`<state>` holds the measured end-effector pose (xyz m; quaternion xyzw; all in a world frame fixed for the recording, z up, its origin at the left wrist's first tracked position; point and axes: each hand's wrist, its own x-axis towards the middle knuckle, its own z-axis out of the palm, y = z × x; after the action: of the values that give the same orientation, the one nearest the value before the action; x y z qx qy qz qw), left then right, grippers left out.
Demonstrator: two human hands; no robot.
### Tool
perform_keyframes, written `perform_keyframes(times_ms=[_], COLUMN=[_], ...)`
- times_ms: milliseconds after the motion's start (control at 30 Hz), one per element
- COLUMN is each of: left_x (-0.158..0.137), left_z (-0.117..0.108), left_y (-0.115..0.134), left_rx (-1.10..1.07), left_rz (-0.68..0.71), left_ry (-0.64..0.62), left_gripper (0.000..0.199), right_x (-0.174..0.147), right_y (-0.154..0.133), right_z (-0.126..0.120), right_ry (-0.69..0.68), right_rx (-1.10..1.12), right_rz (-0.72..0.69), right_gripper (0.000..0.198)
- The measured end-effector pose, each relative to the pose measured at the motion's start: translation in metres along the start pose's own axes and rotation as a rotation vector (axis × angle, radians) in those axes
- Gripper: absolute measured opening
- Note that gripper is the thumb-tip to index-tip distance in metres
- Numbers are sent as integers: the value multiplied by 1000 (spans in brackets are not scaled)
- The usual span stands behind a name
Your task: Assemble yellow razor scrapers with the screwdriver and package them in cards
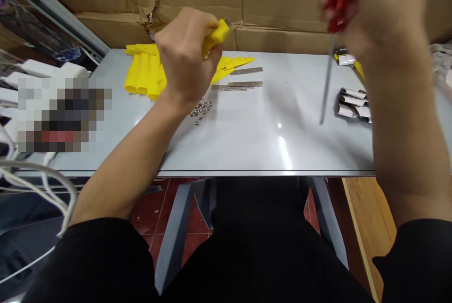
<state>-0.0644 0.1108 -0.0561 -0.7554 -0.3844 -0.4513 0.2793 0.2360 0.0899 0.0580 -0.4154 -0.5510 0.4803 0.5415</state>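
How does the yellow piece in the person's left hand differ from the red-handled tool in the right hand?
The yellow piece is short, and the left hand nearly hides it; the red-handled tool has a long thin metal shaft hanging well below the right hand. The piece is held low near the table; the tool is lifted higher and blurred. The piece matches the yellow pile behind it; no other such tool shows. Both are gripped in closed hands above the table.

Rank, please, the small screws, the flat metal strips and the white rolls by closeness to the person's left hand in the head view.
From the left hand:
1. Small screws, just below the wrist.
2. Flat metal strips, to its right.
3. White rolls, far right.
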Motion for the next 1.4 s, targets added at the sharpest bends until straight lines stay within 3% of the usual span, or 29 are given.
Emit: perform_keyframes(times_ms=[67, 133, 267, 467, 733, 900, 1000, 1100, 1267, 1400], left_x=[3, 6, 7, 4, 2, 7, 13, 19, 18, 10], left_z=[-8, -14, -14, -4, -2, -7, -13, -20, -21, -10], left_y=[-1, -1, -6, -15, -10, 1, 12, 25, 42, 47], left_rx=[-17, -25, -17, -30, -73, -186, -239, -383, -951, -1151], left_rz=[-57, -173, -339, -366, -371, -440, -534, -613, -878, -1041], left_ry=[44, 13, -81, -148, -184, -136, -85, -60, -219, -376], left_gripper=[8, 3, 3, 11, 21, 33, 54, 57, 45, 47], right_x=[-8, -17, -20, -1, -6, 2, 10, 17, 21, 21], right_y=[17, 32, 56, 87, 95, 79, 52, 25, 10, 11], right_z=[21, 36, 45, 38, 44, 41, 25, 4, -14, -14], right_ry=[10, -44, -68, 9, 23, 128, 194, 254, 337, 359], right_rx=[1, -13, -72, 30, 70, 87, 80, 63, 71, 91], right_rz=[-42, -12, 26, 13, 78, -21, -90, -88, -105, -97], right_gripper=[13, 32, 49, 55, 46, 37, 28, 21, 8, 11])
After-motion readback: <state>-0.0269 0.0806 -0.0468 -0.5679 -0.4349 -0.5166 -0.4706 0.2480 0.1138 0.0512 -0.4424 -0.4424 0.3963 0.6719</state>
